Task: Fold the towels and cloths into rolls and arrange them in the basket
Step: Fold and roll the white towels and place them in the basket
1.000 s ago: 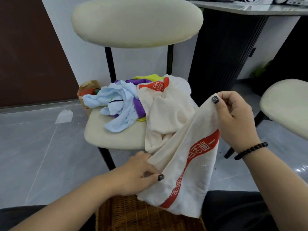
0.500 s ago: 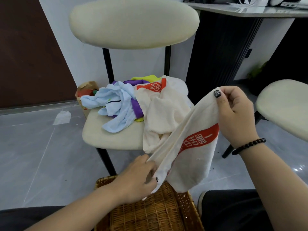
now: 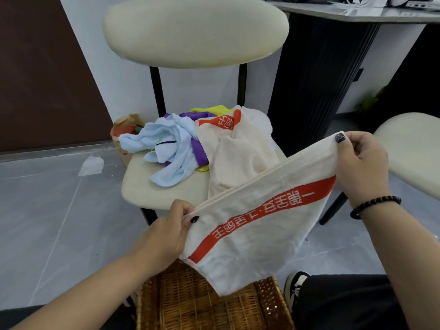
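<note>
A cream towel with a red lettered band (image 3: 252,236) is stretched taut in the air between my hands, hanging over the wicker basket (image 3: 190,303). My left hand (image 3: 166,232) pinches its lower left corner. My right hand (image 3: 362,167) pinches the upper right corner. On the chair seat (image 3: 147,186) behind lies a heap: a light blue cloth (image 3: 166,151), a purple cloth (image 3: 198,153), a yellow cloth (image 3: 209,109) and another cream towel with a red band (image 3: 233,151). The basket's inside shows only wicker.
The chair's padded backrest (image 3: 195,32) rises above the heap. A second cream seat (image 3: 414,153) is at the right, a dark table leg (image 3: 316,75) behind. A paper bag (image 3: 123,127) and a scrap of tissue (image 3: 91,165) lie on the grey floor.
The towel, bunched between my hands before, is now pulled out straight along its top edge. My hands have moved apart, and the red band shows in full.
</note>
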A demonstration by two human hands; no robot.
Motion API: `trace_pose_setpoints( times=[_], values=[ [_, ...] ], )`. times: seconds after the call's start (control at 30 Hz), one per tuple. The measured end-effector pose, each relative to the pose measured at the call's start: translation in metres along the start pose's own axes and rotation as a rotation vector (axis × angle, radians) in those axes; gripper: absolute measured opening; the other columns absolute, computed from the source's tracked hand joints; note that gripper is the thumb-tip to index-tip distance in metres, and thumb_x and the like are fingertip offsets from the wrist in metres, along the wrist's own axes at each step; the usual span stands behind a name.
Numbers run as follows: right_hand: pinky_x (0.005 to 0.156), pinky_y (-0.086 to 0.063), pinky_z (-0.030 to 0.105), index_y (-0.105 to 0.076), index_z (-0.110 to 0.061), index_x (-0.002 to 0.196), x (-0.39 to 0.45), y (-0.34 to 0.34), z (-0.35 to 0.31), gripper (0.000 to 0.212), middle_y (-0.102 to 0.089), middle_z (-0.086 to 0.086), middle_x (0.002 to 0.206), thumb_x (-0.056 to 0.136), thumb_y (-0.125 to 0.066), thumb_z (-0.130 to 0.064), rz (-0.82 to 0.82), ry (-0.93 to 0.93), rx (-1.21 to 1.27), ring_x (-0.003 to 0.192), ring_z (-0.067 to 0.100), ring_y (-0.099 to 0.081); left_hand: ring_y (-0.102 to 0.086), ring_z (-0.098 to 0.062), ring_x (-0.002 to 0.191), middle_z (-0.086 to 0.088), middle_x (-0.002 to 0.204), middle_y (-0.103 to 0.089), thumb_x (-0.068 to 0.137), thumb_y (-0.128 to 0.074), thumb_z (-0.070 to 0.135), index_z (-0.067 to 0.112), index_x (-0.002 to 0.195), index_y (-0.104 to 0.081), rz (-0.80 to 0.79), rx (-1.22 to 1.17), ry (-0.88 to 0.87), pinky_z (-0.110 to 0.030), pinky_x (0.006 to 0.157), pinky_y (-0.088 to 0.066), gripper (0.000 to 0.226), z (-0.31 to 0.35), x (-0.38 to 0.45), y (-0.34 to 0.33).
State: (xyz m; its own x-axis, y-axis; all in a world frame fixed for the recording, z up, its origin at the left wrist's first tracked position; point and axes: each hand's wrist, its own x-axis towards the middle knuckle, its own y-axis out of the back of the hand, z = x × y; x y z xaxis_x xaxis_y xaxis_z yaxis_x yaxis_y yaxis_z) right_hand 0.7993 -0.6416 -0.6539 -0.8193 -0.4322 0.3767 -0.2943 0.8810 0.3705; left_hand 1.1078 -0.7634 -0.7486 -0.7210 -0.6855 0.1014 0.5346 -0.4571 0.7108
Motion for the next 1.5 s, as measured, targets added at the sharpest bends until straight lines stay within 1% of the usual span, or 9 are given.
trace_pose_setpoints(
  times=[0.27,0.43,0.57,0.67,0.83,0.97,1.17,1.33,1.5],
  values=[
    [0.068,-0.042,0.015,-0.058,-0.019,0.105,-0.004,-0.004,-0.008,0.013,-0.054,-0.017,0.088,0.098,-0.048,-0.024,-0.076,0.021,0.040,0.079,-0.001,-0.052,-0.058,-0.009,0.070,0.007,0.076,-0.065,0.072,-0.042,0.069,0.042,0.091,-0.037,-0.009,0.162,0.069,-0.033,0.065,-0.046,0.034,0.006,0.011,0.052],
    [0.069,-0.052,0.011,-0.063,-0.027,0.112,-0.005,0.004,-0.012,0.020,-0.064,-0.017,0.100,0.095,-0.055,-0.019,-0.418,0.118,-0.030,0.090,-0.003,-0.061,-0.062,-0.004,0.075,0.009,0.078,-0.069,0.069,-0.058,0.071,0.053,0.090,-0.062,0.027,0.100,0.102,-0.033,0.069,-0.050,0.028,-0.002,0.013,0.088],
    [0.075,-0.058,0.026,-0.068,-0.017,0.100,-0.004,0.011,-0.013,0.014,-0.074,-0.004,0.090,0.091,-0.059,-0.012,-0.815,-0.071,-0.075,0.085,0.011,-0.070,-0.066,-0.008,0.074,0.011,0.074,-0.072,0.068,-0.073,0.048,0.037,0.075,-0.074,-0.068,0.062,0.201,-0.038,0.073,-0.052,0.013,-0.006,0.010,0.112],
    [0.072,-0.058,0.027,-0.066,-0.011,0.101,-0.008,0.006,-0.013,0.012,-0.074,0.001,0.092,0.091,-0.059,-0.009,-0.961,-0.170,-0.102,0.085,0.015,-0.071,-0.065,-0.005,0.071,0.011,0.072,-0.071,0.081,-0.073,0.032,0.031,0.073,-0.074,-0.059,0.092,0.203,-0.034,0.069,-0.051,0.008,-0.010,0.010,0.116],
    [0.068,-0.057,0.024,-0.063,-0.011,0.098,-0.014,-0.028,-0.013,0.009,-0.072,0.004,0.090,0.095,-0.056,-0.017,-0.856,-0.085,-0.138,0.082,0.015,-0.069,-0.054,-0.008,0.061,0.005,0.063,-0.061,0.090,-0.063,0.029,0.023,0.071,-0.064,0.243,0.177,0.206,-0.020,0.051,-0.035,0.020,-0.014,0.027,0.111],
    [0.071,-0.060,0.030,-0.055,-0.009,0.102,-0.017,-0.066,-0.009,0.010,-0.067,0.014,0.102,0.097,-0.050,-0.016,-0.800,-0.224,0.021,0.092,0.020,-0.068,-0.052,-0.016,0.061,-0.004,0.068,-0.058,0.094,-0.055,0.024,0.017,0.074,-0.057,0.359,0.114,0.294,-0.028,0.051,-0.034,0.021,-0.013,0.049,0.108],
    [0.078,-0.058,0.043,-0.051,-0.020,0.095,-0.004,-0.107,0.003,0.003,-0.062,0.013,0.106,0.097,-0.050,-0.020,-0.638,-0.215,0.011,0.087,0.021,-0.068,-0.052,-0.020,0.068,-0.004,0.075,-0.060,0.096,-0.051,0.029,0.020,0.075,-0.055,0.356,0.205,0.382,-0.033,0.054,-0.033,0.023,-0.028,0.069,0.113],
    [0.076,-0.059,0.043,-0.054,-0.013,0.106,0.012,-0.110,0.005,0.011,-0.058,0.011,0.108,0.095,-0.055,-0.015,-0.571,-0.244,0.022,0.086,0.027,-0.069,-0.055,-0.019,0.074,0.001,0.075,-0.062,0.091,-0.061,0.037,0.024,0.070,-0.061,0.310,0.231,0.356,-0.031,0.056,-0.035,0.025,-0.029,0.068,0.121],
    [0.074,-0.059,0.045,-0.061,-0.010,0.100,0.014,-0.088,-0.008,0.008,-0.065,0.009,0.100,0.093,-0.059,-0.015,-0.578,-0.260,-0.001,0.076,0.024,-0.069,-0.061,-0.016,0.073,0.001,0.076,-0.070,0.075,-0.079,0.037,0.019,0.072,-0.073,0.221,-0.013,0.374,-0.028,0.061,-0.046,0.019,-0.025,0.050,0.138]
  ],
)
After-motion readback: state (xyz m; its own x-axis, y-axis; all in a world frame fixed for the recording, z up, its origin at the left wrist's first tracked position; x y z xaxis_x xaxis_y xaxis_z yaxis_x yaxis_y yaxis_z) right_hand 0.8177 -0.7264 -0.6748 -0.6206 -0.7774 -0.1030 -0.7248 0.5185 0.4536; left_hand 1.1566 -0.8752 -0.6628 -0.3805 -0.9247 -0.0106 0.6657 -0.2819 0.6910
